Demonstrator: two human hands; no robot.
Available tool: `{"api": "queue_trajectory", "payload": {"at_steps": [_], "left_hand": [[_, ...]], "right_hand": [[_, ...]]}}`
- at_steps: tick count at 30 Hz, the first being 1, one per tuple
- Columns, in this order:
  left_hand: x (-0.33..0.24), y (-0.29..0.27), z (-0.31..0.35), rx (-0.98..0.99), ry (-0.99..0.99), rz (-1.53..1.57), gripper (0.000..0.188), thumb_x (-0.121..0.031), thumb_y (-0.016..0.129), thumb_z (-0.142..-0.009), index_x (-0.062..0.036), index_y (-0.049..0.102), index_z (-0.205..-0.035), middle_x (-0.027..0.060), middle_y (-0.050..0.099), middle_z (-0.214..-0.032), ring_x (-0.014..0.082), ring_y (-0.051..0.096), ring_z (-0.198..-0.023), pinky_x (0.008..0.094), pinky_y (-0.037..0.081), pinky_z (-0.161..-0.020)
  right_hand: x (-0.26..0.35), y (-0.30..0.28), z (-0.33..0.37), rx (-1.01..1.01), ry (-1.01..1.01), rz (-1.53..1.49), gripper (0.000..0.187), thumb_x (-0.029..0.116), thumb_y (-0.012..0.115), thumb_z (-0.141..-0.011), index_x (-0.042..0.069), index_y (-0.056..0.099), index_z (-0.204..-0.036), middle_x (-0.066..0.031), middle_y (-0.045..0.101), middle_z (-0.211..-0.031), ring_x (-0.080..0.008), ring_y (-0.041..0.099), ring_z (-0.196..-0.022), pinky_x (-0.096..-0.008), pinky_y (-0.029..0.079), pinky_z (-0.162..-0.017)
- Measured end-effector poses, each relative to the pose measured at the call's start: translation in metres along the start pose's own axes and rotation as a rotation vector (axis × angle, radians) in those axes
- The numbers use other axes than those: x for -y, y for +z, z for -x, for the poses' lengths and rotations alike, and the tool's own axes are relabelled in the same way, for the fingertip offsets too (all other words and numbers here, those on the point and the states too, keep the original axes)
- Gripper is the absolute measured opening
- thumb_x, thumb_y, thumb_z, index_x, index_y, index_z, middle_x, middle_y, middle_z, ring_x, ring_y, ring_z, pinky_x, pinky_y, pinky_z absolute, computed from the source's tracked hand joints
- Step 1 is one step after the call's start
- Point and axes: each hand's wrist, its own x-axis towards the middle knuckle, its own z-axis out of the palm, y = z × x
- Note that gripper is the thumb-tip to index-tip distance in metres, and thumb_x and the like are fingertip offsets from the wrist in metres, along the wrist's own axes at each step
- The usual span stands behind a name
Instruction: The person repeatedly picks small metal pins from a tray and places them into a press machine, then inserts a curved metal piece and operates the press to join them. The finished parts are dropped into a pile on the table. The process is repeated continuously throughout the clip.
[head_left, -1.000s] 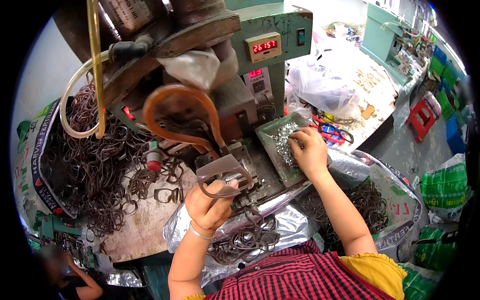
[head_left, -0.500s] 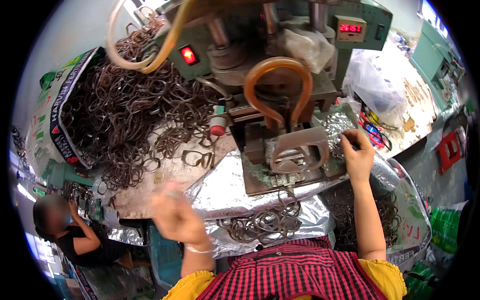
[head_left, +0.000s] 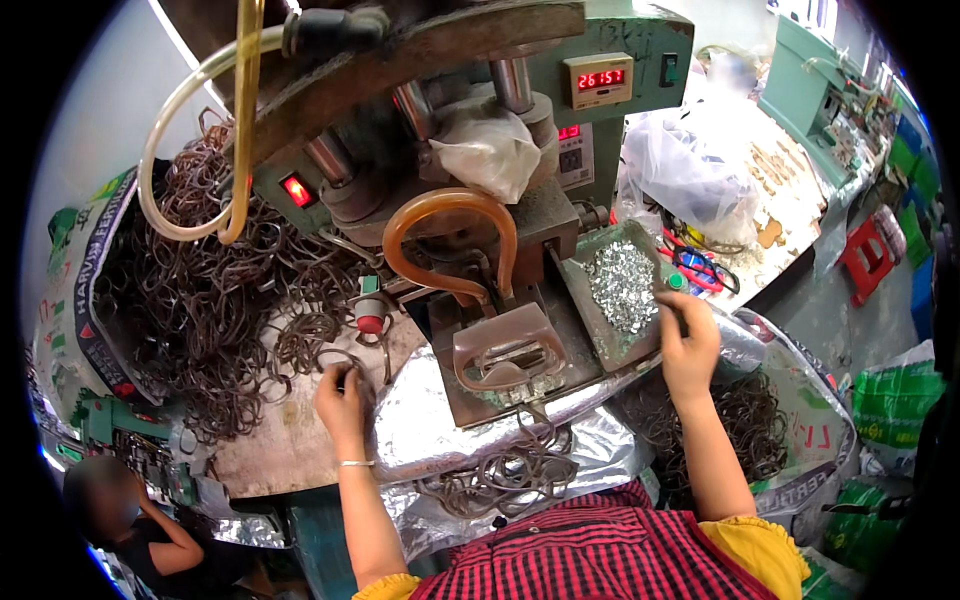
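"Where does this view look from?"
"The wearer's head: it is the left of two side-by-side fisheye cameras, facing steeply down and forward."
"How near is it?"
"Close above the apron (head_left: 575, 550) at the lower edge; the tabletop (head_left: 285, 445) and press (head_left: 540, 222) stand just ahead, with the floor (head_left: 818, 312) stretching away at right. Straight edges bend toward a dark, rounded rim."

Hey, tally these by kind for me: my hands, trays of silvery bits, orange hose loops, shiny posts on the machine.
Hands, left hand and right hand: 2
Tray of silvery bits: 1
Orange hose loop: 1
Shiny posts showing: 3
Total: 7
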Motion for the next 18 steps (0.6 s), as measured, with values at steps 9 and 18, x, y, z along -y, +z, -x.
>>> {"api": "queue_trajectory", "payload": {"at_steps": [9, 18], "left_hand": [[-0.060, -0.035, 0.010, -0.108, -0.363, 0.713, 0.030, -0.011, 0.062, -0.096, 0.0023, 0.062, -0.123, -0.0011, 0.061, -0.085, 0.0048, 0.050, -0.070, 0.0216, 0.040, -0.060], [-0.130, -0.002, 0.001, -0.071, -0.217, 0.666, 0.024, -0.003, 0.060, -0.094, 0.0018, 0.064, -0.117, 0.0036, 0.067, -0.088, 0.0075, 0.058, -0.071, 0.0213, 0.046, -0.065]], "right_hand": [[-0.009, -0.040, 0.029, -0.041, 0.182, -0.067, 0.010, -0.003, 0.064, -0.084, -0.001, 0.069, -0.093, -0.0095, 0.068, -0.090, -0.0211, 0.064, -0.085, -0.0307, 0.049, -0.079], [0.105, 0.065, -0.027, 0.312, 0.122, -0.695, 0.027, 0.002, 0.070, -0.079, -0.001, 0.063, -0.106, -0.0115, 0.067, -0.097, -0.0209, 0.066, -0.088, -0.0314, 0.051, -0.081]]}}
